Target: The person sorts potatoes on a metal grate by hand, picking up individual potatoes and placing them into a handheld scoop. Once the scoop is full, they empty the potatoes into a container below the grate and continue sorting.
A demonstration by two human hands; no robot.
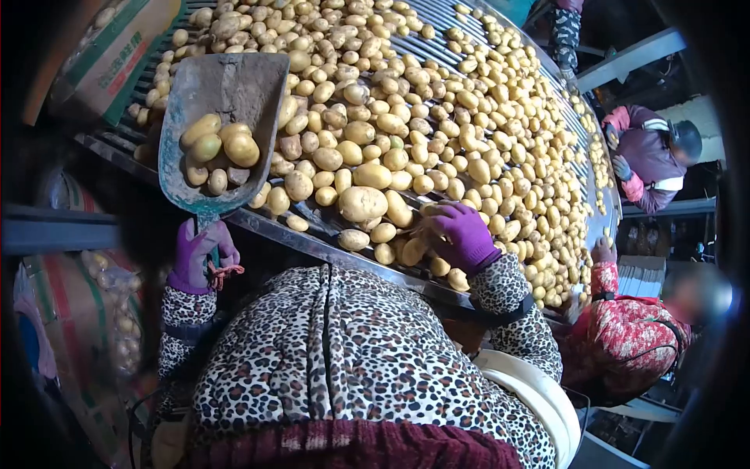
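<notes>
The scoop (254,94) lies to the left of the right hand (461,234), with a band of loose potatoes (362,204) between them. Its long axis runs almost straight away from the body, handle nearest, the broad pan facing up with several potatoes in its hollow. The left hand (199,254) is the nearer one, wrapped around the handle just outside the metal edge (351,259) of the slatted bed (414,45). The right hand, in a purple glove, reaches over that edge with fingers bent down among the potatoes; its fingertips are partly hidden, so I cannot tell whether they pinch one. A little bare slatting shows between pan and large potato, while beyond the right hand the pile is dense. Left of the handle is a dark gap; a co-worker in red (625,344) stands well apart, to the right.
</notes>
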